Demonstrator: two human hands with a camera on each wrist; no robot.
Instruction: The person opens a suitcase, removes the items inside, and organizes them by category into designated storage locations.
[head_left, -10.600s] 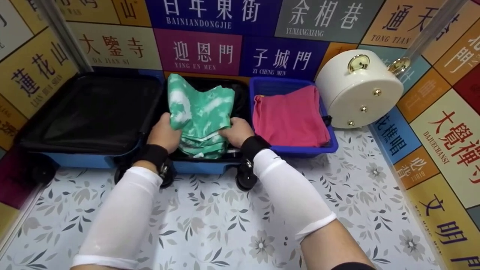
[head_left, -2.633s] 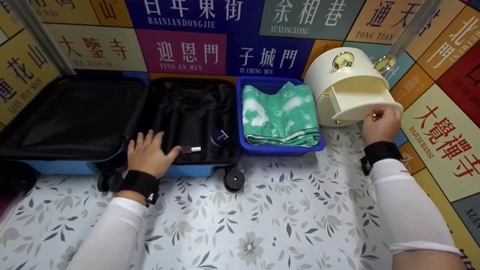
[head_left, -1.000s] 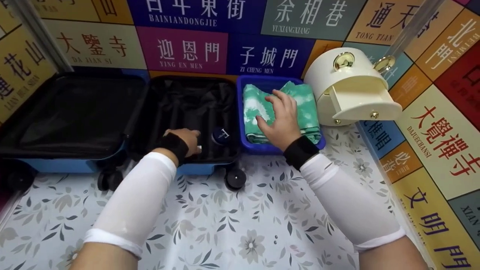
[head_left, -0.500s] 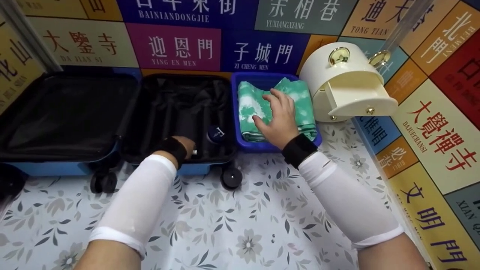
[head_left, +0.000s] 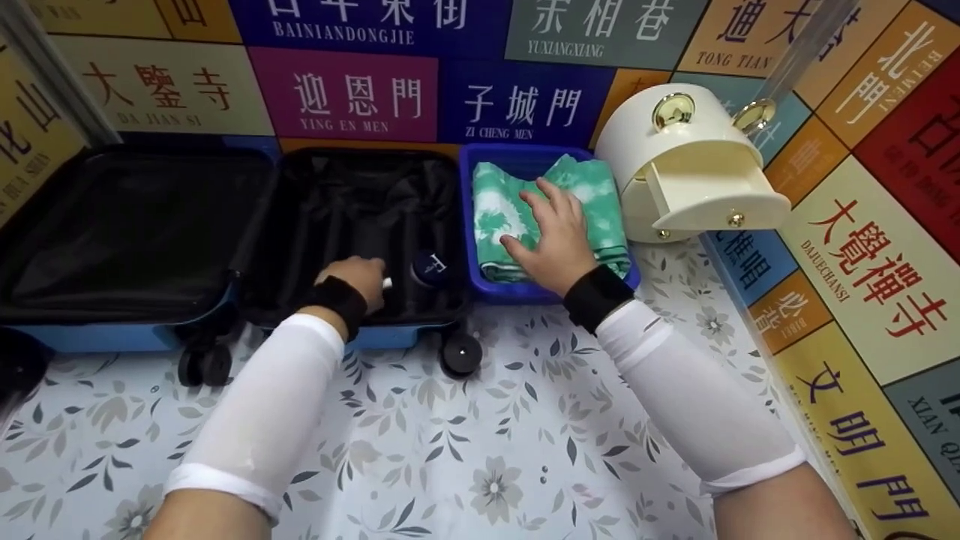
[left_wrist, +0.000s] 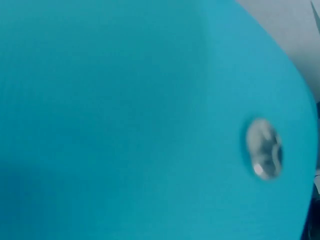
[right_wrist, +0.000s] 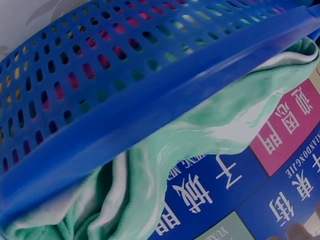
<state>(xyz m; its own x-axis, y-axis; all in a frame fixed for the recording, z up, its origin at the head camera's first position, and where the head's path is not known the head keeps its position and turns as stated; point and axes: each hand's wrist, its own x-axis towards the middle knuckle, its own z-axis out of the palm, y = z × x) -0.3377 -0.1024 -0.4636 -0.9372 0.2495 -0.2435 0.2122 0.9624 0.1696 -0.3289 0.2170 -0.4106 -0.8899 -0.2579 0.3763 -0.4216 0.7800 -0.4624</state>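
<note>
My left hand [head_left: 356,280] is in the right half of the open suitcase [head_left: 442,315], its fingers curled round a small bottle, probably nail polish. Only the bottle's white cap [head_left: 387,283] shows past the fingers. Just right of it lies a round dark-blue lid or jar [head_left: 430,268] with white marks. My right hand [head_left: 556,244] hovers over or rests lightly on a folded green-and-white cloth [head_left: 496,206], fingers spread; contact cannot be told. That cloth lies in the blue basket [head_left: 470,247]. The left wrist view holds mainly the blue suitcase shell [left_wrist: 125,110].
A cream drum-shaped box [head_left: 637,142] stands right of the basket with its upper drawer [head_left: 724,210] pulled out. The suitcase's black-lined left half [head_left: 135,232] lies at the left. Pink cloth [right_wrist: 102,61] shows through the basket's holes. Printed panels wall the back and sides.
The green cloth has gone from suitcase to basket. The drawer has been pulled out, and my right hand has moved from its knob to the cloth. My left hand has taken the bottle, lifting it slightly.
</note>
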